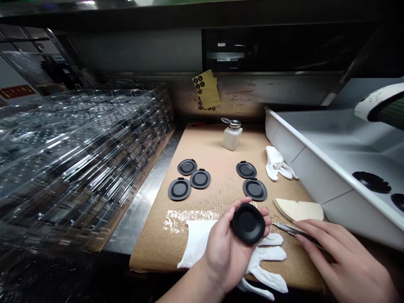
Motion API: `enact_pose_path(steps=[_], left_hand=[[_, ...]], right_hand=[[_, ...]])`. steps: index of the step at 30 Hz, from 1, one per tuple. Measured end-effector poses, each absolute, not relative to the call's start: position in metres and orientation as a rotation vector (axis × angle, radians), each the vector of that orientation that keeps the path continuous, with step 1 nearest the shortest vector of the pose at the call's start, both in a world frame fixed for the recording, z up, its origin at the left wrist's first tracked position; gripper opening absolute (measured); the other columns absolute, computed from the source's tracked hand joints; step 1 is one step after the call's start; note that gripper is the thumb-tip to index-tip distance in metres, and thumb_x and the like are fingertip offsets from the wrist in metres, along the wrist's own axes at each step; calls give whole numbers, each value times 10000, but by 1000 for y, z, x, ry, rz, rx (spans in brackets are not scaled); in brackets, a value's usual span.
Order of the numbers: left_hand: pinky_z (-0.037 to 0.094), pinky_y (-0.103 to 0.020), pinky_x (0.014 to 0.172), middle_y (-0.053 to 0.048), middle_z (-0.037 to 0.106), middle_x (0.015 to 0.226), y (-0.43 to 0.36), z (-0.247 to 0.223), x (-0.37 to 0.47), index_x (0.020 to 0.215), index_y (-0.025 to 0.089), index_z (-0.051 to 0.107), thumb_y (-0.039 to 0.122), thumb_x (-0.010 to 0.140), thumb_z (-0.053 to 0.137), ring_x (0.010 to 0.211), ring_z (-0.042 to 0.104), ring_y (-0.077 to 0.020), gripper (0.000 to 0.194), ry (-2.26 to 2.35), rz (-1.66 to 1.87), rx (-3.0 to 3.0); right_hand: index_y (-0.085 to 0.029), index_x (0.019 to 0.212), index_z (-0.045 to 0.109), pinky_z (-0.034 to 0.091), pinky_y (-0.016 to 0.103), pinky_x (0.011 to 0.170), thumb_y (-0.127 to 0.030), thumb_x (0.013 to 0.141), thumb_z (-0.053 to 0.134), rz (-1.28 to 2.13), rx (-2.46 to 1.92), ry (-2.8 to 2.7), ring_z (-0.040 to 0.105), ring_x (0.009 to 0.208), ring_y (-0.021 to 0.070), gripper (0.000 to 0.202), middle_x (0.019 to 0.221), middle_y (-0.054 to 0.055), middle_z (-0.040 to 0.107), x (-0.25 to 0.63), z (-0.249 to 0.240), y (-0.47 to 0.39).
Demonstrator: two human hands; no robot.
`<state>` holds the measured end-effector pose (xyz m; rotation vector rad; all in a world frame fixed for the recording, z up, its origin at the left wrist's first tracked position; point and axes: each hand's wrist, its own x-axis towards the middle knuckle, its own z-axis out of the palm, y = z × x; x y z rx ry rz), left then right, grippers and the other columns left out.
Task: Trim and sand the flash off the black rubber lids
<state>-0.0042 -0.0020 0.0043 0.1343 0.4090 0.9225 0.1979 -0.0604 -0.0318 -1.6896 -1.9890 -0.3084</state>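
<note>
My left hand (225, 248), palm up, holds a rounded black plastic part (248, 224) with a dished centre, fingers curled around its edge. My right hand (344, 256) grips a slim craft knife (295, 230), its metal tip pointing left toward the left hand without touching the part. Below my left hand lies a white cloth glove (268, 254), partly hidden by it. Similar black parts (179, 189) rest on the cardboard (208, 147): three at left, two more black parts (255, 189) at right. A cream half-round pad (299, 209) lies just beyond the knife.
Stacked clear plastic trays (94, 155) rise along the left. On the right stands a white bin (303, 155) with black pieces inside. A white pump bottle (232, 138) is at the back, and a second white glove (277, 164) lies beside the bin. Yellow sticker sheets (208, 92) hang behind.
</note>
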Motion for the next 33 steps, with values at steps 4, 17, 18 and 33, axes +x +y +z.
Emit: enact_pose_path(steps=[4, 17, 18, 33], left_hand=[[365, -369, 820, -141, 632, 903, -3, 3, -4, 1081, 136, 491, 333, 859, 367, 816, 602, -207, 322, 397, 909, 187], [355, -379, 838, -155, 621, 955, -4, -1, -6, 1078, 142, 489, 347, 865, 343, 868, 596, -229, 329, 373, 892, 232], [354, -378, 839, -155, 621, 955, -4, -2, -7, 1075, 141, 491, 345, 865, 344, 868, 596, -229, 327, 375, 890, 235], [378, -381, 822, -142, 629, 921, -5, 4, -6, 1041, 154, 487, 408, 858, 348, 829, 612, -224, 342, 405, 872, 226]], right_hand=[[-235, 1034, 535, 379, 263, 887, -305, 834, 472, -265, -1537, -2021, 520, 951, 138, 221, 1031, 6, 557, 182, -11, -53], [-228, 1034, 545, 421, 243, 867, -275, 812, 508, -230, -1453, -2084, 542, 954, 134, 229, 1034, 15, 564, 172, -9, -54], [-229, 1031, 547, 427, 244, 861, -278, 810, 511, -238, -1455, -2087, 547, 945, 134, 229, 1033, 15, 567, 174, -11, -55], [-237, 992, 573, 441, 236, 842, -311, 796, 533, -255, -1482, -2090, 564, 923, 131, 213, 1008, 9, 587, 179, -24, -61]])
